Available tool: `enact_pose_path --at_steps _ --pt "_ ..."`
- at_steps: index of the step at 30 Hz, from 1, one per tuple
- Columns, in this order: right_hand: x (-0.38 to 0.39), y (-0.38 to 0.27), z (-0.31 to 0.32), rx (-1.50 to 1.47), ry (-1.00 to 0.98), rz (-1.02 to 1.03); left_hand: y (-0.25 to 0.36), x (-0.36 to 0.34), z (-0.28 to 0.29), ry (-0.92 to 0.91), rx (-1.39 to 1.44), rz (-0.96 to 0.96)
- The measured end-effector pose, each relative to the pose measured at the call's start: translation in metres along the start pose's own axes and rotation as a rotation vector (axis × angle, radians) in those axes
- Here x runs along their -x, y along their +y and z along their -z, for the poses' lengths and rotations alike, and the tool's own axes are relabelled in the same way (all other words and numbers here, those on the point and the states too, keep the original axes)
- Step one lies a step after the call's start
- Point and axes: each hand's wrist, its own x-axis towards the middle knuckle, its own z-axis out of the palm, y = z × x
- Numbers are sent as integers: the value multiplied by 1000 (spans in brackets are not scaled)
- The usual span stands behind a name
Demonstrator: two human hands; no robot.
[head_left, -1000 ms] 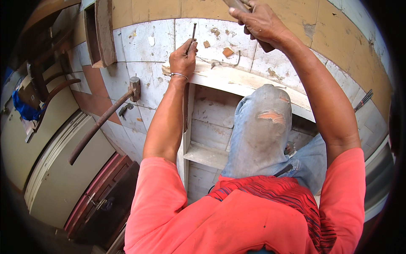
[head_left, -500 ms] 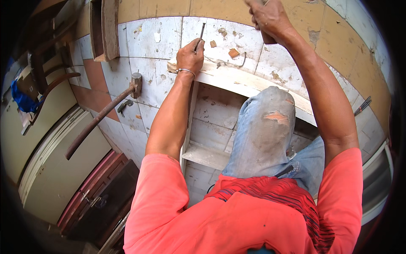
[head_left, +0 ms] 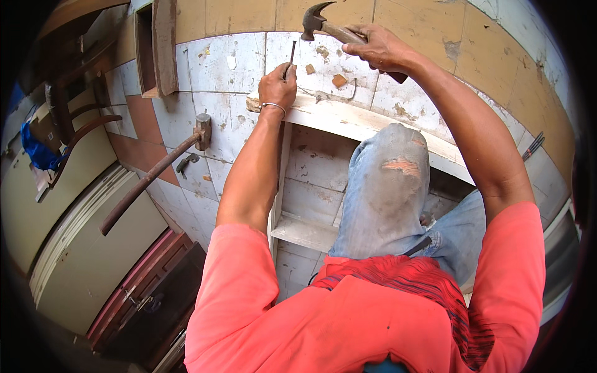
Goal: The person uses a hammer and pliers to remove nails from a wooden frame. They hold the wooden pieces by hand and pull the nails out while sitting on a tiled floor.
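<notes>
My left hand (head_left: 277,90) is closed around a thin dark metal rod (head_left: 293,52) that stands up out of the fist and has a small flat top. That fist sits at the left end of a white wooden frame (head_left: 345,120), where the wood looks broken and rough. The rod's lower end is hidden by the hand. My right hand (head_left: 384,50) grips the wooden handle of a claw hammer (head_left: 313,23). The hammer is raised, its head up and to the right of the rod, apart from it. My bent knee in torn jeans (head_left: 392,180) is over the frame.
A sledgehammer (head_left: 155,171) lies on the tiled floor at the left, with a small dark metal piece (head_left: 186,163) beside it. Orange chips (head_left: 339,81) and a bent wire (head_left: 354,90) are beyond the frame. Door panels (head_left: 93,248) lie at left; thin rods (head_left: 533,146) at right.
The claw hammer and my right hand have come lower, and the hammer's head now shows in full. My left hand still holds the rod at the frame's end. The whole view has shifted slightly.
</notes>
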Motion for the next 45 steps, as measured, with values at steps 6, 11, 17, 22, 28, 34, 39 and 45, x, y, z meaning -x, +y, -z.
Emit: enact_pose_path --at_steps 6,11,17,22,28,34,39,45 --pt "21 72 4 548 362 2 8 3 8 231 324 -82" --pt "20 72 6 602 413 -41 -36 60 21 761 135 268" --pt "-24 -25 -57 607 259 283 -75 118 26 135 -33 791" --pt "-86 -36 -89 826 371 609 -54 109 17 203 52 689" --pt "-110 -89 -89 1046 -333 327 -60 118 32 173 79 738" --pt "-82 -123 -97 1206 -317 181 -58 115 36 150 96 725" --pt "-31 -139 -112 1130 -172 90 -52 113 43 139 87 735" --pt "-25 -127 -110 1047 -163 130 -60 115 30 217 57 698"
